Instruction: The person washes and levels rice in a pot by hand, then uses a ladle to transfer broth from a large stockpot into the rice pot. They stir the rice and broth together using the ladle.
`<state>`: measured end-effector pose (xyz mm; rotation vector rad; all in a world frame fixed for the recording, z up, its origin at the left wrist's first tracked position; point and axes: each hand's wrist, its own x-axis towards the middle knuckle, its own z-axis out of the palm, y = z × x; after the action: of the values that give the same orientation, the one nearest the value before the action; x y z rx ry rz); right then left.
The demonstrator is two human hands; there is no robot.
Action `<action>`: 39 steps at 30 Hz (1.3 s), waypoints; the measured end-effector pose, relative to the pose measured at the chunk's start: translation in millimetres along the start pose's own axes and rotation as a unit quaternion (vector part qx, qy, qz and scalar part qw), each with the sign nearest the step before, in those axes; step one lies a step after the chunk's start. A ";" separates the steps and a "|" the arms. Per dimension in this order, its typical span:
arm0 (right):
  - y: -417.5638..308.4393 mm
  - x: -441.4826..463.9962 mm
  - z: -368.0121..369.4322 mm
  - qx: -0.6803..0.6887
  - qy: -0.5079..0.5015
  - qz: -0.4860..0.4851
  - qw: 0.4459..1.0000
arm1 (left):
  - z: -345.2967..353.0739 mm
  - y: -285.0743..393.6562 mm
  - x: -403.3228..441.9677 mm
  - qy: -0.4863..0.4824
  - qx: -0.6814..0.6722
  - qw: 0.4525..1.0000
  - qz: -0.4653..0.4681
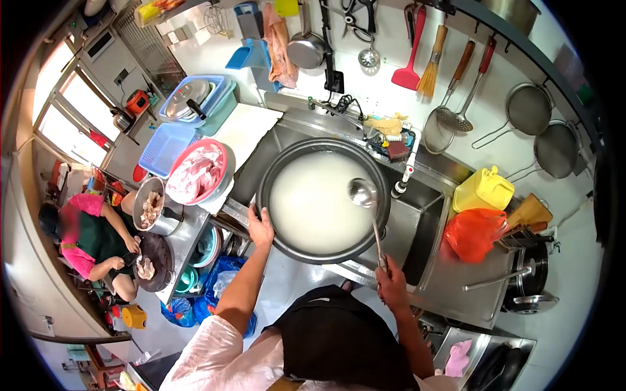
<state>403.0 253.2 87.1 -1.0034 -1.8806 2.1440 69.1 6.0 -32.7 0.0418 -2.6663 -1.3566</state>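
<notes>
A large dark basin [266,176] full of cloudy whitish liquid [306,208] sits over the steel sink [430,228]. My left hand [260,228] rests against the basin's near left rim, its fingers spread and not wrapped round anything. In my right hand [392,287] is the handle of a long metal ladle [362,193], gripped low on the right. The ladle's bowl lies at the right part of the liquid, inside the basin. To the basin's left stands a red tub [223,171] holding raw meat [195,174].
A faucet [405,177] stands behind the basin. Right of the sink are a yellow jug [484,190] and a red plastic bag [475,234]. Strainers [529,109] and utensils hang on the wall. At left, a person [91,228] works at a round chopping board [156,260] near a meat pot [168,221].
</notes>
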 end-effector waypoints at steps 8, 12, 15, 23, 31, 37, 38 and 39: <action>8.1 -92.7 17.3 0.270 0.132 -0.036 0.953 | 1.0 -9.3 3.0 -0.008 -0.052 0.998 -0.023; 20.8 -141.4 7.0 0.388 0.102 -0.010 0.916 | -8.4 -3.8 0.1 -0.045 -0.057 0.997 -0.035; 35.1 -175.3 4.2 0.455 0.094 -0.016 0.885 | -6.1 -4.3 3.8 -0.053 -0.035 0.997 -0.050; 70.4 -288.3 -1.4 0.543 0.136 -0.078 0.825 | 18.9 -46.5 24.9 -0.036 -0.060 0.994 0.078; 129.2 -444.6 -11.1 0.458 0.354 -0.210 0.788 | 17.9 -45.5 41.6 -0.095 -0.013 0.995 -0.011; 180.8 -546.8 -4.0 0.381 0.543 -0.307 0.682 | -11.3 -3.3 -27.6 0.008 0.078 0.996 -0.052; 185.1 -565.2 -2.6 0.354 0.592 -0.290 0.663 | -11.8 -7.7 -49.7 0.057 0.106 0.993 -0.001; 191.5 -581.1 -4.2 0.324 0.642 -0.275 0.638 | -10.3 -11.6 -72.2 0.101 0.130 0.985 0.050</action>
<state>917.6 -73.5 141.1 -1.0447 -0.4822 0.9303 141.5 -2.4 -44.8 0.0698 -2.6137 -0.9153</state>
